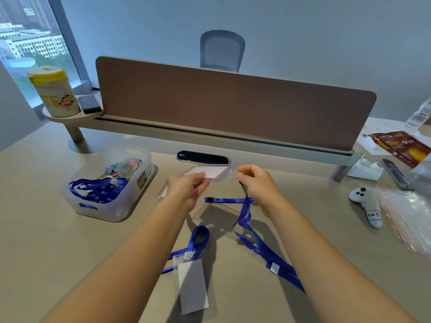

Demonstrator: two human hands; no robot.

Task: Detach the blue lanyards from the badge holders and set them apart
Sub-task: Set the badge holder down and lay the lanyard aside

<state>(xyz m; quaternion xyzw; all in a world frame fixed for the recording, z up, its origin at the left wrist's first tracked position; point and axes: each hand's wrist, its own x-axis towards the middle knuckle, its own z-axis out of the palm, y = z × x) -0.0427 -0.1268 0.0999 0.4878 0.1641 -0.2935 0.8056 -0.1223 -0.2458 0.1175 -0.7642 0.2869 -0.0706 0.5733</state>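
While both hands are raised over the desk [58, 229], I hold a clear badge holder [213, 172] stretched flat between them: left hand [186, 186] pinching its near-left edge between thumb and fingers, right hand [255, 183] closed at its right end, where the clip of a blue lanyard [245, 213] seems to sit. I cannot see the clip itself; the right fingers cover it. The lanyard hangs from under the right hand, loops down to the desk and trails off toward my right forearm, with a short strap and black buckle [210, 200] running left. Holding the sleeve taut and off the surface makes sense, I judge: it keeps the floppy plastic from folding while the clip is worked free. Nearer to me lies a second badge holder [193, 286], its own blue lanyard [198, 238] apparently attached at the top, so that one looks not yet done. To the left, a translucent bin [109, 208] holds a bundle of blue lanyards [98, 190] beside assorted clips, likely the pile for freed straps. Another clear sleeve [162, 193] lies partly hidden behind the left hand.
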